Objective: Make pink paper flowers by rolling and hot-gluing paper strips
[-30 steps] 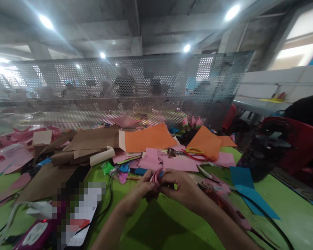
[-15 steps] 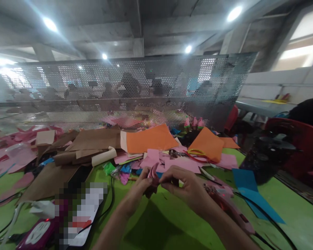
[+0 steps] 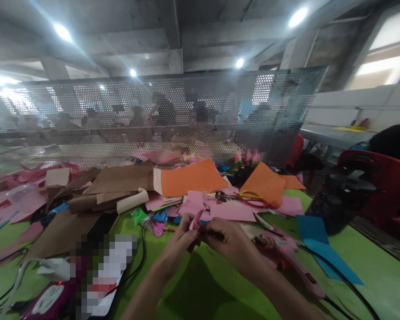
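Above the green table [image 3: 200, 284], my left hand [image 3: 178, 242] is closed around a small pink layered paper piece [image 3: 196, 221], rolled to a pointed tip like a flower bud. My right hand [image 3: 231, 238] pinches at the right side of this piece, its thumb and fingers close together. Whether those fingertips hold anything more is hidden. Just right of the right forearm lies a pink corded tool [image 3: 298, 262] with a small red light. Flat pink sheets [image 3: 231, 211] lie behind both hands.
Orange sheets [image 3: 190, 178], brown sheets [image 3: 120, 178] and scissors [image 3: 253, 195] with yellow and red handles lie farther back. Blue paper [image 3: 331, 262] is on the right, near a dark container [image 3: 340, 200]. A purple power strip [image 3: 50, 298] sits front left. A perforated metal screen [image 3: 186, 115] stands behind.
My right hand has shifted slightly left, closer against the pink paper piece. The piece looks more tightly wrapped and turned. The left hand stays nearly in place.
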Motion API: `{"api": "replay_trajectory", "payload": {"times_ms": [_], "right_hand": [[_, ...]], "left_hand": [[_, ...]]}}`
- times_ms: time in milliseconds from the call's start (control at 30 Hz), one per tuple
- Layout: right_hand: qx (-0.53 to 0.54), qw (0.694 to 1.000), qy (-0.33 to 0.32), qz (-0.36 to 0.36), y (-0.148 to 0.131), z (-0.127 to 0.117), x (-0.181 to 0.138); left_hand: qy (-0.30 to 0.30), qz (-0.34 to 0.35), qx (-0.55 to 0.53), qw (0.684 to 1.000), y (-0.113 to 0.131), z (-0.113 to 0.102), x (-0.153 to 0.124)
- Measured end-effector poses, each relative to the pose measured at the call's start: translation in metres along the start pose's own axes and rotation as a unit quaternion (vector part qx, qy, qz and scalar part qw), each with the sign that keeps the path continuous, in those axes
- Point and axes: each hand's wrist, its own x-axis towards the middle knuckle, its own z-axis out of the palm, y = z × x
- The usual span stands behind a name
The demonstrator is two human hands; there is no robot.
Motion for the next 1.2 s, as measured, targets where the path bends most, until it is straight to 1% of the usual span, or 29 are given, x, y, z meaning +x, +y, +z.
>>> {"api": "replay_trajectory", "payload": {"times_ms": [100, 233, 400, 567, 733, 867, 1000, 1100, 1200], "right_hand": [[-0.016, 1.000, -0.021, 0.003, 0.003, 0.000, 0.000], [0.025, 1.000, -0.004, 0.011, 0.004, 0.000, 0.000], [0.056, 0.998, 0.009, 0.035, 0.002, 0.000, 0.000], [0.067, 0.997, 0.007, 0.021, 0.004, -0.002, 0.000], [0.060, 0.998, -0.001, 0.006, 0.004, -0.003, 0.000], [0.027, 0.999, 0.019, 0.002, 0.000, -0.004, 0.000], [0.062, 0.997, 0.039, 0.015, -0.002, -0.006, 0.000], [0.092, 0.995, 0.024, -0.001, -0.003, -0.007, 0.000], [0.070, 0.998, 0.002, -0.012, -0.001, -0.007, 0.000]], "left_hand": [[-0.009, -0.004, 0.008, 1.000, 0.000, 0.000, 0.000], [-0.027, -0.023, -0.009, 0.999, -0.003, -0.002, 0.002], [-0.046, -0.024, -0.034, 0.998, -0.004, -0.004, 0.002], [-0.038, -0.032, -0.059, 0.997, 0.003, -0.001, -0.003], [-0.035, -0.037, -0.048, 0.998, 0.007, 0.001, -0.008], [-0.037, -0.034, -0.032, 0.998, 0.002, -0.003, -0.004], [-0.050, -0.040, -0.020, 0.998, -0.004, -0.008, 0.001], [-0.050, -0.039, -0.002, 0.998, -0.008, -0.009, 0.003], [-0.054, -0.047, -0.005, 0.997, -0.011, -0.011, 0.003]]}}
